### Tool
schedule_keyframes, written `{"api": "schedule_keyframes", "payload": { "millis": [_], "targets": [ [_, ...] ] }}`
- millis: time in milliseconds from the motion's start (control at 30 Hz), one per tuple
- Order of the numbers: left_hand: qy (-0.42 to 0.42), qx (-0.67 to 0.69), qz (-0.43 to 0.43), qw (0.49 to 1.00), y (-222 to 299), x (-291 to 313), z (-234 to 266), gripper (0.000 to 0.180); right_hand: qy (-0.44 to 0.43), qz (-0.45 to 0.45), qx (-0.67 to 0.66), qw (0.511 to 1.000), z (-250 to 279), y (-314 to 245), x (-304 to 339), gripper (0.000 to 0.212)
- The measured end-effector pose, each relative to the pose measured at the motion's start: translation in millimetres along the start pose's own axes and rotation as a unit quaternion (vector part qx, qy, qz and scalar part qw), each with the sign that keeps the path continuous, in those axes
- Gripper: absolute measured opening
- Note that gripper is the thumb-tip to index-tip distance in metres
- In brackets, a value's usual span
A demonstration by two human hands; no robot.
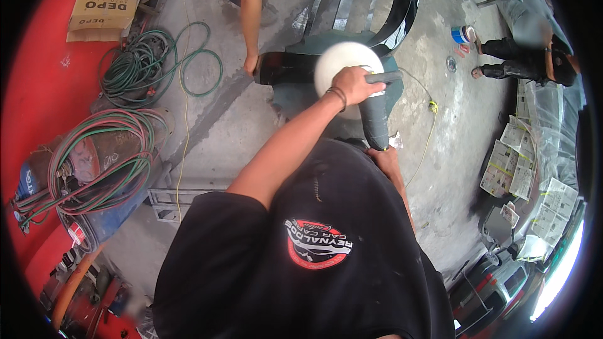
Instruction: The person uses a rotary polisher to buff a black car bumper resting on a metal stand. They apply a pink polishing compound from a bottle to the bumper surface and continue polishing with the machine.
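Note:
A power polisher (374, 122) with a round white pad (336, 63) is in both my hands. My left hand (353, 85) is closed around its side handle near the pad. At the rear end of the dark body, my right hand (387, 158) is wrapped round the grip, partly hidden by my shirt. The pad lies over a glossy black car body part (292, 68); whether it touches cannot be made out. That part rests on a dark green cloth (298, 97). Another person's hand (251, 64) touches its left end.
A curved black panel (408, 0) stands beyond. A yellow cord (429, 141) runs along the concrete floor at the right. Coiled green hoses (135, 72) and red-green hoses (100, 150) lie left, near a cardboard box (102, 12). Another person (534, 63) is at right, near a paint can (463, 34).

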State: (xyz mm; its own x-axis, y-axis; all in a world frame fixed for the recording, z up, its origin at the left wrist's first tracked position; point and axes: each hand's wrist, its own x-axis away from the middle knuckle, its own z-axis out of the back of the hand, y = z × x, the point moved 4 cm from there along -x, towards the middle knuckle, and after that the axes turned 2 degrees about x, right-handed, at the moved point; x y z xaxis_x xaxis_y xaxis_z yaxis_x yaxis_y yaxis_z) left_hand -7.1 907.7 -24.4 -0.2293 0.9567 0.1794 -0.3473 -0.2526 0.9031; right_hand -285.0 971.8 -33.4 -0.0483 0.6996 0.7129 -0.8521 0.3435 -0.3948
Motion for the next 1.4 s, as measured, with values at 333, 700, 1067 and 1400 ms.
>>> {"api": "schedule_keyframes", "payload": {
  "millis": [333, 700, 1067, 1400],
  "targets": [
    [-0.082, 0.110, -0.082, 0.987, -2.6, 15.8, 9.1, 0.046, 0.008, -0.023, 0.007, 1.000, -19.5, 24.5, -1.1, 0.040],
    [-0.016, 0.095, 0.124, 0.988, -34.5, 128.4, 80.4, 0.041, -0.068, 0.102, 0.078, 0.989, -67.3, -18.7, 35.8, 0.055],
    [-0.238, -0.277, -0.077, 0.928, 72.5, -64.5, -68.4, 0.060, -0.092, -0.058, -0.433, 0.895, -90.2, 20.8, -27.8, 0.024],
    [-0.424, -0.608, -0.096, 0.664, 84.4, -110.0, -180.4, 0.063, -0.223, -0.049, -0.811, 0.538, -176.5, -85.6, -28.3, 0.018]
  ]
}}
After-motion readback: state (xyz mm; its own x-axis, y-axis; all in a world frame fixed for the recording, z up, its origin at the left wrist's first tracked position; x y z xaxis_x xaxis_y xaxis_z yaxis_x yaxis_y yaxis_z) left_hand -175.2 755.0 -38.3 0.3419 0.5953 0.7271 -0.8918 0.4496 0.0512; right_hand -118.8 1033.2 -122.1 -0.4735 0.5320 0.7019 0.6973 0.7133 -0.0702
